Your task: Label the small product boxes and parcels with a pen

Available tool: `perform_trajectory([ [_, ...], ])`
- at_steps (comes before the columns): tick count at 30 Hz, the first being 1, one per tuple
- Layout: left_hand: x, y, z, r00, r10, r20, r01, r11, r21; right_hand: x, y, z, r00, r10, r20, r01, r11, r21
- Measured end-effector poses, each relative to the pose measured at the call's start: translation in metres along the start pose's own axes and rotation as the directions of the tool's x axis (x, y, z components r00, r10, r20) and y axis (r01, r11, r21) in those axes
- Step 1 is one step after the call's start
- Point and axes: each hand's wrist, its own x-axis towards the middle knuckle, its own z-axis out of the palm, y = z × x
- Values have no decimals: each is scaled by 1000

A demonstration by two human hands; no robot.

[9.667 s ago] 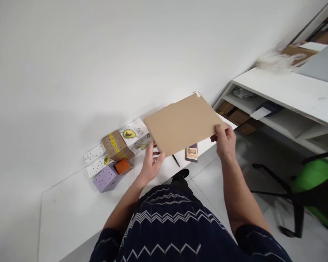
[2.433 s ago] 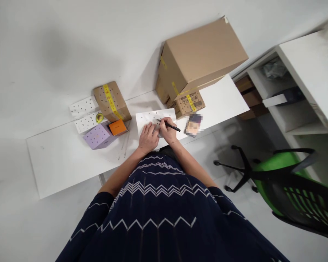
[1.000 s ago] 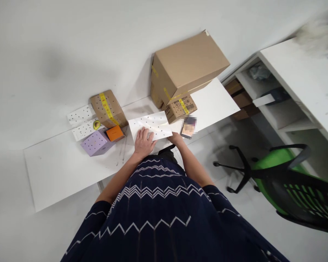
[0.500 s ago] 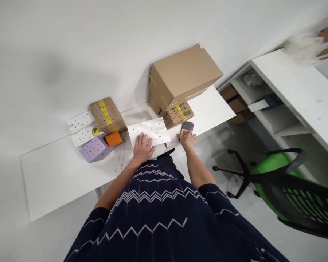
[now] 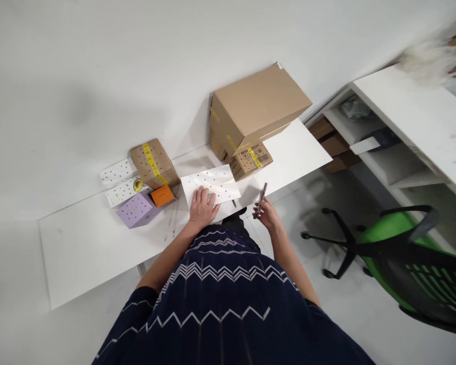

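My left hand point(image 5: 204, 207) lies flat, fingers spread, on a white sheet point(image 5: 222, 182) dotted with small dark marks. Beyond the table's front edge, my right hand point(image 5: 268, 213) grips a smartphone point(image 5: 264, 192), tilted so that mostly its thin edge shows. A dark pen-like stick point(image 5: 234, 203) pokes out from beside the sheet's lower edge. Left of the sheet sit an orange box point(image 5: 162, 195) and a lilac spotted box point(image 5: 137, 210). Behind the sheet's right corner stands a small taped carton point(image 5: 253, 159).
A large cardboard box point(image 5: 262, 104) rests at the back of the white table point(image 5: 87, 253). At the left back are a taped brown carton point(image 5: 154, 162) and two white spotted boxes point(image 5: 117, 172). A green and black chair point(image 5: 395, 253) and a white shelf unit point(image 5: 410, 116) stand to the right.
My right hand has raised the smartphone off the table and turned it edge-on, moving it toward me past the table edge. My left hand stays on the sheet. The view has shifted slightly.
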Motion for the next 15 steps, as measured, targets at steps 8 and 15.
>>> perform_trajectory([
  [8, 3, 4, -2, 1000, 6, 2, -6, 1000, 14, -87, -49, 22, 907, -98, 409, -116, 877, 466],
  [15, 1, -4, 11, 998, -59, -21, 58, 996, -64, -111, -93, 105, 694, 5, 720, -464, 768, 442],
])
